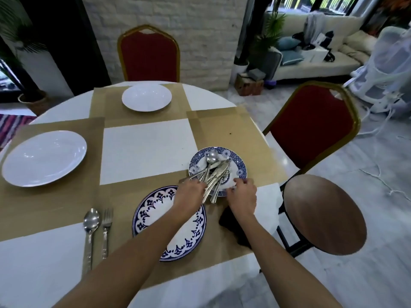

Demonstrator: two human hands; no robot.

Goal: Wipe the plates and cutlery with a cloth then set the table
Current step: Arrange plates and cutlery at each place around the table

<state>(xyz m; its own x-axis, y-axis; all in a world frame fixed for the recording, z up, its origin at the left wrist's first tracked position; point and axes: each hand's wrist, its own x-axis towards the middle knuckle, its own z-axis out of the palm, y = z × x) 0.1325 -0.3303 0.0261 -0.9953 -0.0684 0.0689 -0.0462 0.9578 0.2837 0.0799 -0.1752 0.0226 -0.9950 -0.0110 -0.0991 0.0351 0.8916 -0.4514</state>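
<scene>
A small blue-patterned plate (239, 166) at the table's right side carries a pile of cutlery (215, 174): spoons, knives and forks. My left hand (189, 194) reaches into the pile's near end, fingers curled among the handles. My right hand (242, 194) pinches the near rim of that plate. A larger blue-and-white plate (155, 210) lies under my left forearm. A dark cloth (231, 225) lies on the table beneath my right wrist. A spoon (90, 230) and a fork (106, 227) lie side by side to the left.
Two white plates (44, 157) (146, 97) sit on brown placemats at the left and far side. Red chairs (149, 54) (315, 127) stand at the far side and right of the round table (146, 147). A round wooden stool (324, 214) stands close at the right.
</scene>
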